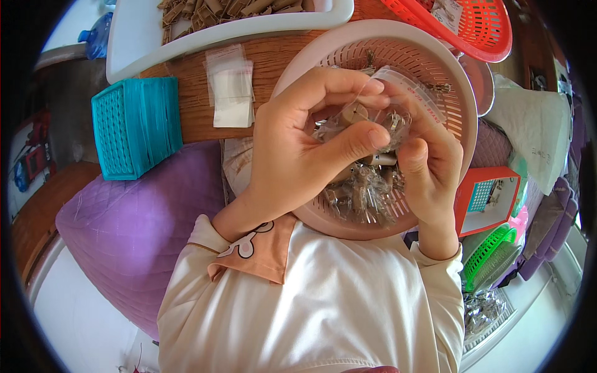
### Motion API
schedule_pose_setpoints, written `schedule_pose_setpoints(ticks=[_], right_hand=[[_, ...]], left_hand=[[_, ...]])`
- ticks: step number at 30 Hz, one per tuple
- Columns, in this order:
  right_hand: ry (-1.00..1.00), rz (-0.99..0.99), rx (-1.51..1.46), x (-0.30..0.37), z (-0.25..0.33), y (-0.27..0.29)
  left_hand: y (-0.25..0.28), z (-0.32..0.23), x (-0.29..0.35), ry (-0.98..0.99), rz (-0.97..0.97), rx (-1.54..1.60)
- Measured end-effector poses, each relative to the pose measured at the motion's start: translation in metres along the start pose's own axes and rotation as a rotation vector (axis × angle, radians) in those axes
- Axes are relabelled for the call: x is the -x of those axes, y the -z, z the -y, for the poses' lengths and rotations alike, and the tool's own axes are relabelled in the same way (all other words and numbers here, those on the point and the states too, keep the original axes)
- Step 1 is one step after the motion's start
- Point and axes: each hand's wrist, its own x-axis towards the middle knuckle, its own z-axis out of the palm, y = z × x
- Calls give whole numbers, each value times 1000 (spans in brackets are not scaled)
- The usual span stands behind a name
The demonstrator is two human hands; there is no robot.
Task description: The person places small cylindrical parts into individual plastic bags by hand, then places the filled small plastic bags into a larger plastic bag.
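Above a pale pink slotted basket, both my hands hold a small clear plastic bag. A tan round piece and small shiny metal bits show through the film. My left hand curls around the bag from the left, thumb pressed on its front. From the other side, my right hand grips it with bent fingers and thumb. Beneath them in the basket lie several filled clear packets, partly hidden by my hands.
A white tub of brown pieces stands at the back left. Empty clear bags lie on the wooden table near stacked teal baskets. A red basket is at back right, an orange-red box at right. Purple quilted fabric lies left.
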Motion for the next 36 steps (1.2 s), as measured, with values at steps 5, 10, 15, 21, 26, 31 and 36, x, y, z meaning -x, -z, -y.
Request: schedule_pose_setpoints(ticks=[5,10,15,21,26,31,36], right_hand=[[-202,-53,74,1,7,-2],[-171,-133,67,-2,3,-3],[-167,-3,152,3,2,0],[-25,108,434,3,12,-6],[118,153,695,5,11,-13],[191,171,661,5,10,-16],[29,53,396,7,19,-5]], left_hand=[[-2,2,-1,-34,7,-110],[1,7,-1,-160,20,-165],[16,2,-13,-978,55,-853],[15,4,-15,-948,102,-940],[17,3,-12,-858,140,-892],[25,-5,-11,-457,9,-579],[63,-15,-26,-281,-262,377]])
